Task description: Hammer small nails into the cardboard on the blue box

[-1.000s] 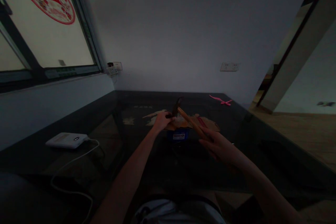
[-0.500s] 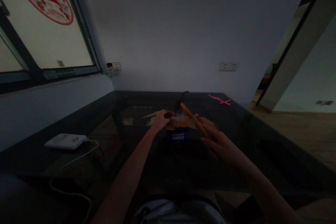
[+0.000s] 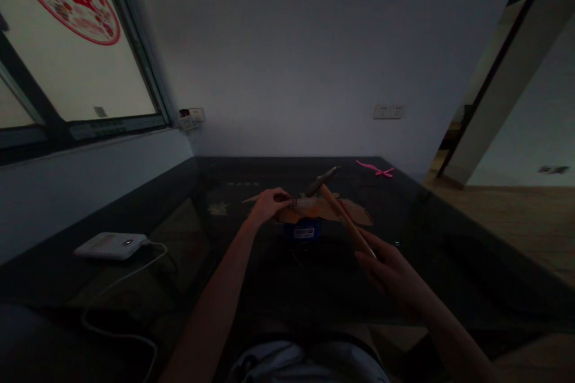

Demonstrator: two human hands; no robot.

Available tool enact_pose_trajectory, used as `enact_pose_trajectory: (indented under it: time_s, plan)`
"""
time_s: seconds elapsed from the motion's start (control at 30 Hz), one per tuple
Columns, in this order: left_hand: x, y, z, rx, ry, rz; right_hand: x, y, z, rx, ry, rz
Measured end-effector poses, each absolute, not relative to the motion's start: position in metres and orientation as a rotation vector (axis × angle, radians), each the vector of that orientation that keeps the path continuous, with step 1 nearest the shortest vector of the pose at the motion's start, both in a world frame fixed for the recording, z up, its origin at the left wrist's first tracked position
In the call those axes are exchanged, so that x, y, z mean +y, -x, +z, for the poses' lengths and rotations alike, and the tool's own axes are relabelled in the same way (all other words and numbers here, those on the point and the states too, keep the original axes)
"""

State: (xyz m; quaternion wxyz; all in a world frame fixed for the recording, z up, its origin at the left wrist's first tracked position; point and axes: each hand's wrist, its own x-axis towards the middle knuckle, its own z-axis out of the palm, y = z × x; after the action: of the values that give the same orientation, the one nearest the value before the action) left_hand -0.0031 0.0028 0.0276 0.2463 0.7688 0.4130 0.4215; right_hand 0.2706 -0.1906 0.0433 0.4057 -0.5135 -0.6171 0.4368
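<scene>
My right hand [image 3: 389,263] is wrapped round the wooden handle of a hammer [image 3: 345,215]. The hammer's dark head lies over a crumpled brown sheet [image 3: 354,210], at its middle. That sheet rests on top of a blue container [image 3: 305,230] with a white label. At the sheet's left part, my left hand [image 3: 269,204] has its fingers pinched together beside a small dark item; what exactly they grip is too small and dim to tell.
On the dark glossy table [image 3: 269,287], a white power bank [image 3: 112,245] with a white cable [image 3: 121,278] lies at the left. A pink ribbon-like item [image 3: 381,173] is near the back right edge. Behind stands a wall with sockets [image 3: 389,112].
The hammer's head has moved slightly right and turned, and my right hand has shifted right and down with the handle. My left hand has moved slightly left.
</scene>
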Motion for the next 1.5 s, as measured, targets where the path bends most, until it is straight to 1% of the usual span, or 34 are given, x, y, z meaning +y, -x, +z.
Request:
enact_pose_trajectory:
  time_s: [0.2,0.43,0.67,0.97,1.3,1.5]
  plan:
    - [0.000,0.005,0.025,1.192,-2.092,1.164,-0.200,-0.270,0.035,-1.461,1.276,1.175]
    - [-0.011,0.001,0.030,1.364,-2.099,1.188,-0.189,-0.249,0.053,-1.535,1.224,1.196]
    - [-0.012,-0.002,0.029,1.399,-2.082,1.204,-0.170,-0.231,0.065,-1.685,1.170,1.165]
    - [-0.010,0.001,0.026,1.396,-2.139,1.195,-0.167,-0.240,0.056,-1.643,1.220,1.126]
    - [-0.005,-0.001,0.019,1.226,-2.111,1.275,-0.195,-0.261,0.047,-1.450,1.289,1.158]
    - [-0.001,-0.003,0.018,1.226,-2.044,1.296,-0.203,-0.274,0.036,-1.404,1.337,1.143]
